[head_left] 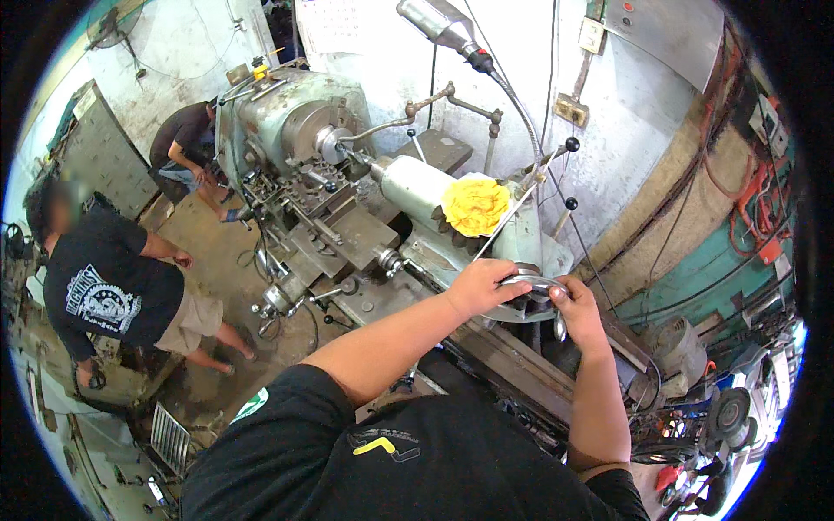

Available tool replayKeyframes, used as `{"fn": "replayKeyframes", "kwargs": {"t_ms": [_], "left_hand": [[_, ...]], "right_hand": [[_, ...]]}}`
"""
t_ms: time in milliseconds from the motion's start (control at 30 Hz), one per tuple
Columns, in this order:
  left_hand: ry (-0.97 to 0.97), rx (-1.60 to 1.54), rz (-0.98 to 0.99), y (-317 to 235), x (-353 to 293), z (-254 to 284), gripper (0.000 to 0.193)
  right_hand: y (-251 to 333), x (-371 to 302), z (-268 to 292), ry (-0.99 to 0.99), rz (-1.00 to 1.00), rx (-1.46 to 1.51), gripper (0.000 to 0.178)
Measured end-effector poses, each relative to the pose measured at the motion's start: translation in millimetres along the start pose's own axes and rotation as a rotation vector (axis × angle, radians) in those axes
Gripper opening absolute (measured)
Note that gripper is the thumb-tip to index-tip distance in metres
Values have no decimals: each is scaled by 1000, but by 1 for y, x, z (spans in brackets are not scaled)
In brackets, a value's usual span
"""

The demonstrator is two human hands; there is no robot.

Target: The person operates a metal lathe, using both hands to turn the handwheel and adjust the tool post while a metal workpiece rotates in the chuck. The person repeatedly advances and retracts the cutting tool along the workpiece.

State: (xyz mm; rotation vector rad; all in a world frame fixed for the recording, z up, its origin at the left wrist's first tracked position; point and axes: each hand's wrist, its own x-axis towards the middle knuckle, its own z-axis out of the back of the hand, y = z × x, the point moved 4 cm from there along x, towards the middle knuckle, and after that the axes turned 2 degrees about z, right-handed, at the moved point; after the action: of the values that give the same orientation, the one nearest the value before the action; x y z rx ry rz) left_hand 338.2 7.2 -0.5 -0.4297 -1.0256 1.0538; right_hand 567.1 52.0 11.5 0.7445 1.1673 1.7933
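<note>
Both of my hands are closed around the shiny metal handwheel (pixel 539 281) at the end of a lathe's tailstock (pixel 412 187). My left hand (pixel 485 288) grips the rim on its left side. On the right side of the rim sits my right hand (pixel 579 311), thumb over the metal, just above the wheel's crank handle (pixel 560 328). A yellow cloth (pixel 476 205) lies bunched on top of the tailstock. Farther off, the tailstock's narrow end points at a round metal workpiece (pixel 332 143) in the chuck (pixel 304 130).
The tool carriage (pixel 343 230) stands between chuck and tailstock. Ball-topped levers (pixel 571 203) rise beside the wheel, and a work lamp (pixel 441 24) hangs above. At the left one person (pixel 117 269) stands; another (pixel 184 143) bends behind the headstock. Machine parts (pixel 730 412) crowd the right.
</note>
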Motion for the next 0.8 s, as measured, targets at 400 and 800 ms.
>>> {"fn": "replayKeyframes", "kwargs": {"t_ms": [400,800], "left_hand": [[27,12,-17,-3,-8,2,36],[431,185,263,-52,47,-13,52]], "right_hand": [[14,2,-1,-6,-47,-150,47],[-3,7,-1,-3,37,-27,46]]}}
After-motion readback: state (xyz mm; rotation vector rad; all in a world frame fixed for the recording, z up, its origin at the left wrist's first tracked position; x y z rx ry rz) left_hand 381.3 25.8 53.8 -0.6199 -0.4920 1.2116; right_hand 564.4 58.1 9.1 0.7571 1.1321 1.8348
